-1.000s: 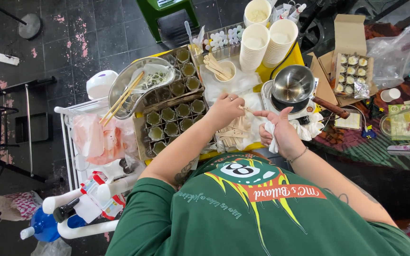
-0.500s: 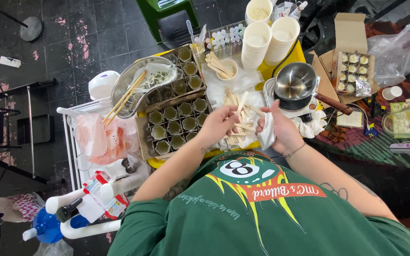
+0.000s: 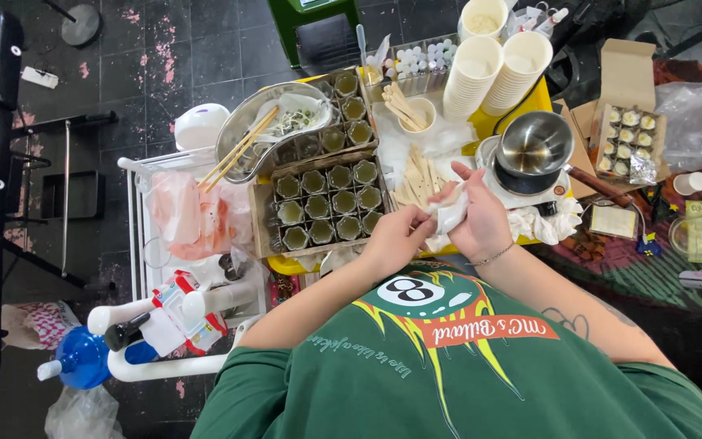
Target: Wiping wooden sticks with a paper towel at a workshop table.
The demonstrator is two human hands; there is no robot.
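Tissue [image 3: 452, 218] sits bunched between my two hands, just above the near edge of the yellow table [image 3: 539, 99]. My right hand [image 3: 481, 223] wraps around it from the right, fingers curled shut on the white wad; my left hand [image 3: 393, 237] presses in from the left, fingertips pinching the same wad, so both hands meet on it. Neither hand is nearer; the tissue lies squarely between them. Flat wooden sticks [image 3: 416, 180] lie fanned just beyond my fingers, long axes pointing away from me. The tray of small cups [image 3: 328, 203] is left of them, the steel pot [image 3: 535, 146] to the right.
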